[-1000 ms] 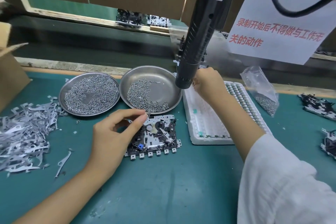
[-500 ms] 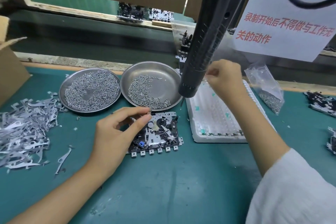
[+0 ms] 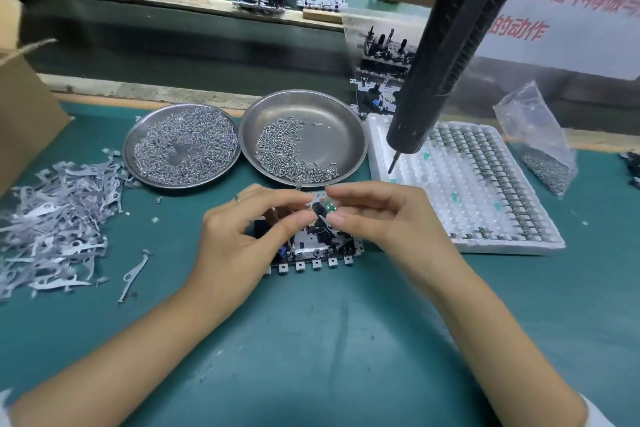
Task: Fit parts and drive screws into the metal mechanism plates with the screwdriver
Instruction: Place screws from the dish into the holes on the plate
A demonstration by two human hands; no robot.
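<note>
Our right hand (image 3: 377, 218) fingers (image 3: 341, 218) pinched small part (image 3: 320, 210) narrowly; left hand (image 3: 242, 236) fingers also closed on it, directly above mechanism plate (image 3: 311, 246) on table (image 3: 311, 340). We judged step: seat part squarely before fetching screw. Screwdriver (image 3: 446, 55) hung unheld above parts tray (image 3: 467, 184). 2 screw dishes (image 3: 349, 135) sat behind plate.

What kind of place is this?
Probably a factory assembly bench: a hanging electric screwdriver, two steel dishes of screws, and a tray of small parts.
</note>
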